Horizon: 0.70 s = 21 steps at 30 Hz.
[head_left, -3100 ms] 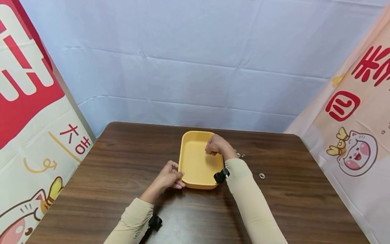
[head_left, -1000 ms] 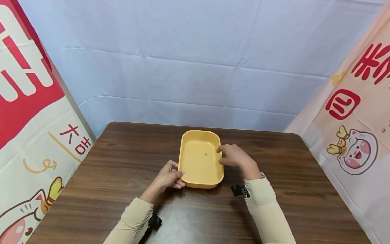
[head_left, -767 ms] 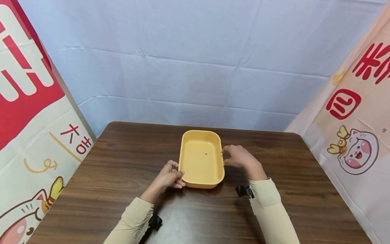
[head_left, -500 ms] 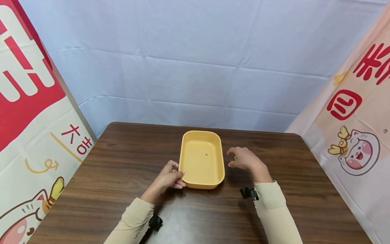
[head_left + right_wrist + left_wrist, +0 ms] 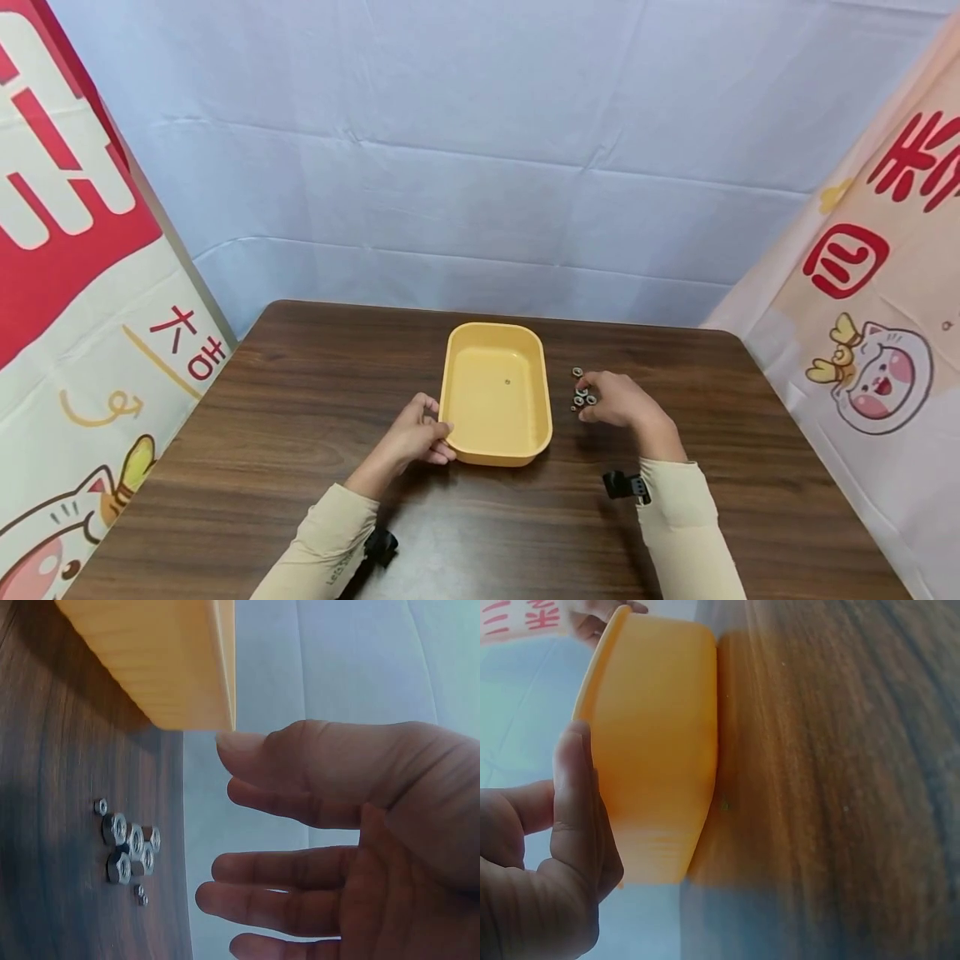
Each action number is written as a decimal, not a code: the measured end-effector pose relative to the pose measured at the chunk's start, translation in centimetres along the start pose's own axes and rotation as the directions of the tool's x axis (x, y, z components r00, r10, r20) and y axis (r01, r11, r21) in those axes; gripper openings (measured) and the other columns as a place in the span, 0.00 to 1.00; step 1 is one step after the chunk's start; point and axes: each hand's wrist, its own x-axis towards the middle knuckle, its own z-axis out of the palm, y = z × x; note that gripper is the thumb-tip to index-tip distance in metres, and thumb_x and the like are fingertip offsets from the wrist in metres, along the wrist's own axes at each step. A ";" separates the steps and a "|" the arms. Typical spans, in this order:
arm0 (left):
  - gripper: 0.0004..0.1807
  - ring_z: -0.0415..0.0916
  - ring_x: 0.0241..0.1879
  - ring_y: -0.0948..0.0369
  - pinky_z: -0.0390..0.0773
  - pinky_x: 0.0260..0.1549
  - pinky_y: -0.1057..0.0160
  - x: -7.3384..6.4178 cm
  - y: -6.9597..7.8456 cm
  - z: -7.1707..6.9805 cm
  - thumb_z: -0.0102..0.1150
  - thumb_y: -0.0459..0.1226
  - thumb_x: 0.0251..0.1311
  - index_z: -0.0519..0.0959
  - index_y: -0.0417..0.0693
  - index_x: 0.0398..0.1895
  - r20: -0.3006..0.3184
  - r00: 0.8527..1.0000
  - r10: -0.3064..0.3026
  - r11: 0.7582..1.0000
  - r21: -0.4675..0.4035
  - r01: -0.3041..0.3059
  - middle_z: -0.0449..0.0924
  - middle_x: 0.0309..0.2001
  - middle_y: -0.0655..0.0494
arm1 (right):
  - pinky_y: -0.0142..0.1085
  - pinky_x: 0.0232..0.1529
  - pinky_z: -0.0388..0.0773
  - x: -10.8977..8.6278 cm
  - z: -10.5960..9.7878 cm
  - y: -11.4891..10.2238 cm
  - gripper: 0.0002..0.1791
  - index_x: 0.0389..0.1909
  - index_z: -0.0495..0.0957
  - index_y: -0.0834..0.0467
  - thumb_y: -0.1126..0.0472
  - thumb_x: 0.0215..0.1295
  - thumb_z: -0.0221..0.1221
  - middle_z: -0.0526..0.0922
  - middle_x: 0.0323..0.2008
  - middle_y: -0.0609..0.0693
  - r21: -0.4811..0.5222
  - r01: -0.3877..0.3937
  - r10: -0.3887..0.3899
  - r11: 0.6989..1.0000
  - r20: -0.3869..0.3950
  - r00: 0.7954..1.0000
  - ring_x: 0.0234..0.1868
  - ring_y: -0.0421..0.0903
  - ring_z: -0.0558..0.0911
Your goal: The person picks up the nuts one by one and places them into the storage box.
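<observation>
- Counter (image 5: 322,367): dark wood-look, flat, some glare. Probably smooth enough for small metal bits to skid when nudged.
- Yellow tray (image 5: 491,421): base flat on counter, just inside the far edge, about midway between left and right edges. Reads as moulded plastic: light, fairly stiff, maybe a bit of flex in the walls, not fragile. Best hold is rim plus outer wall; a light tray may slide if bumped, so a corner hold makes sense.
- Left hand (image 5: 416,432): clamped on the tray's near-left corner, thumb over the rim, fingers along the outer wall.
- Right hand (image 5: 618,400): thumb and fingers apart, palm clear, nothing gripped. Sits at the nut cluster, on the tray's side toward the counter's right edge. Contact with a nut: can't tell.
- Larger nuts (image 5: 117,870): about five, bunched between tray and the counter's far right corner. Steel by look: rigid, tough, heavy for their size, slick. Pinch across opposite flats.
- Smaller nuts (image 5: 100,806): about three at the cluster's fringes. Light, likely to roll or flick away; fingertip pinch from the sides.
- Lone small nut (image 5: 507,382): on the tray floor, off toward the counter's far edge. Too small to judge finish.
</observation>
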 end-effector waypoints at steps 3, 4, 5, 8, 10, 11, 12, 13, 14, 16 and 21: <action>0.16 0.79 0.17 0.55 0.80 0.14 0.64 -0.1 0.1 0.0 0.50 0.25 0.60 0.55 0.37 0.44 -0.008 1.000 0.008 1.000 0.018 -0.008 0.72 0.26 0.41 | 0.52 0.44 0.74 -0.3 0.0 0.6 0.24 0.50 0.75 0.65 0.64 0.50 0.66 0.78 0.46 0.62 0.008 -0.007 0.007 1.000 -0.006 1.000 0.48 0.60 0.75; 0.16 0.79 0.17 0.55 0.80 0.14 0.64 -0.1 0.2 0.0 0.49 0.25 0.60 0.55 0.36 0.44 -0.011 1.000 0.011 1.000 0.022 -0.011 0.71 0.25 0.41 | 0.52 0.44 0.73 -0.4 0.1 0.7 0.24 0.50 0.75 0.65 0.64 0.50 0.66 0.77 0.47 0.62 0.010 -0.015 0.015 1.000 -0.006 1.000 0.49 0.60 0.74; 0.16 0.79 0.17 0.54 0.80 0.14 0.63 -0.1 0.2 0.0 0.49 0.25 0.60 0.55 0.36 0.44 -0.013 1.000 0.015 1.000 0.025 -0.014 0.71 0.25 0.41 | 0.52 0.44 0.73 -0.5 0.1 0.9 0.24 0.50 0.75 0.65 0.64 0.50 0.66 0.77 0.48 0.63 0.008 -0.019 0.019 1.000 -0.006 1.000 0.49 0.60 0.74; 0.15 0.79 0.17 0.55 0.80 0.15 0.63 -0.1 0.1 0.1 0.48 0.24 0.59 0.55 0.35 0.45 -0.021 1.000 0.019 1.000 0.024 -0.019 0.72 0.25 0.41 | 0.53 0.45 0.73 -0.8 0.1 1.4 0.24 0.51 0.74 0.66 0.65 0.51 0.65 0.76 0.50 0.64 0.004 -0.024 0.024 1.000 -0.009 1.000 0.51 0.62 0.73; 0.15 0.79 0.17 0.55 0.80 0.15 0.63 -0.1 0.1 0.2 0.48 0.24 0.59 0.55 0.36 0.44 -0.023 0.999 0.022 1.000 0.017 -0.021 0.72 0.25 0.41 | 0.54 0.45 0.73 -1.0 0.1 1.8 0.24 0.51 0.74 0.66 0.65 0.51 0.65 0.75 0.50 0.65 0.006 -0.023 0.023 1.000 -0.010 1.000 0.52 0.63 0.72; 0.15 0.79 0.17 0.55 0.80 0.15 0.63 -0.1 0.0 0.2 0.48 0.24 0.59 0.55 0.36 0.44 -0.022 0.999 0.024 1.000 0.013 -0.023 0.72 0.25 0.41 | 0.54 0.45 0.73 -1.1 0.1 2.0 0.24 0.51 0.74 0.66 0.64 0.51 0.65 0.75 0.50 0.65 0.006 -0.025 0.025 1.000 -0.010 1.000 0.52 0.64 0.72; 0.15 0.79 0.17 0.55 0.80 0.15 0.63 0.0 0.0 0.3 0.49 0.24 0.59 0.55 0.36 0.44 -0.023 1.000 0.021 1.000 0.007 -0.021 0.72 0.25 0.41 | 0.54 0.45 0.73 -1.1 0.1 2.2 0.24 0.51 0.74 0.66 0.64 0.52 0.65 0.75 0.50 0.66 0.007 -0.028 0.029 1.000 -0.009 1.000 0.52 0.64 0.72; 0.15 0.79 0.17 0.55 0.80 0.15 0.63 0.0 0.0 0.4 0.49 0.25 0.60 0.55 0.36 0.45 -0.023 1.000 0.018 1.000 0.003 -0.018 0.72 0.26 0.40 | 0.54 0.45 0.73 -1.2 0.1 2.4 0.25 0.52 0.74 0.66 0.64 0.52 0.65 0.75 0.50 0.66 0.007 -0.034 0.034 0.999 -0.009 0.999 0.52 0.65 0.72; 0.15 0.79 0.17 0.55 0.80 0.15 0.62 0.1 -0.1 0.4 0.49 0.25 0.60 0.56 0.36 0.45 -0.024 1.000 0.019 1.000 -0.002 -0.019 0.72 0.26 0.40 | 0.54 0.44 0.73 -1.3 0.0 2.5 0.25 0.52 0.74 0.66 0.63 0.52 0.65 0.75 0.50 0.66 0.006 -0.038 0.038 0.999 -0.005 0.999 0.51 0.64 0.73; 0.15 0.79 0.17 0.55 0.81 0.16 0.62 0.1 -0.1 0.5 0.49 0.25 0.61 0.56 0.35 0.46 -0.022 0.999 0.025 1.000 -0.002 -0.025 0.72 0.26 0.40 | 0.53 0.42 0.74 -1.5 0.1 2.8 0.25 0.52 0.73 0.66 0.62 0.52 0.65 0.76 0.48 0.66 0.002 -0.047 0.047 0.999 -0.001 0.999 0.48 0.63 0.75; 0.16 0.79 0.17 0.55 0.81 0.16 0.62 0.1 -0.1 0.6 0.50 0.27 0.62 0.56 0.35 0.47 -0.027 0.999 0.025 1.000 0.008 -0.024 0.73 0.27 0.40 | 0.49 0.35 0.75 -1.9 0.0 3.4 0.25 0.52 0.73 0.67 0.61 0.54 0.64 0.77 0.45 0.66 0.017 -0.065 0.065 0.998 0.009 0.998 0.35 0.53 0.77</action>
